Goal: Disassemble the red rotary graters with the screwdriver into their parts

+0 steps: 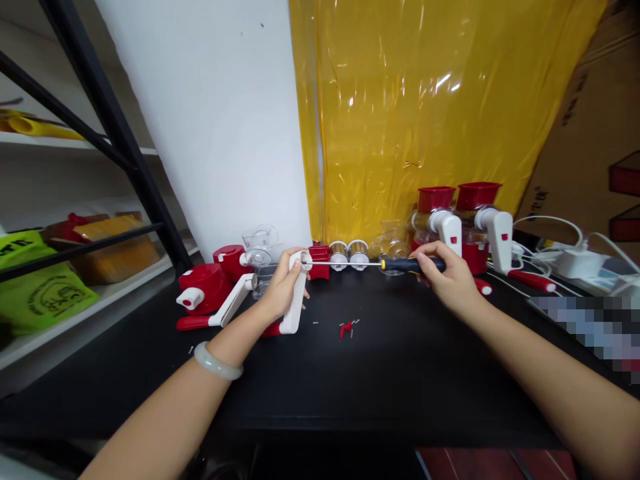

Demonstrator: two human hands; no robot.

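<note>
A light crank arm in one hand, a long screwdriver in the other

Through the head camera I see the white crank arm (297, 300) raised near the middle of the black tabletop (415, 393). My left hand (280, 288) is closed around its upper part, and its red grip (271, 330) is at the lower end. My right hand (443, 275) holds the screwdriver (393, 265) by its black and yellow handle. The steel shaft lies almost level, and its tip is at the round opening in the upper end of the crank arm; how deep it sits, I cannot tell.

I judge the crank arm to be hard plastic: light, stiff and rather smooth, so under turning force it could twist in the fingers. I would hold it by its flat sides, close to the opening, with fingers away from the tip. The rim there may crack if I press too strongly. The screwdriver should feel heavier at the handle, so I would grasp it there and leave the slim shaft free.

On the tabletop below, a small red part (345, 329) lies among loose screws (356, 321); these, I think, roll away easily.
</note>
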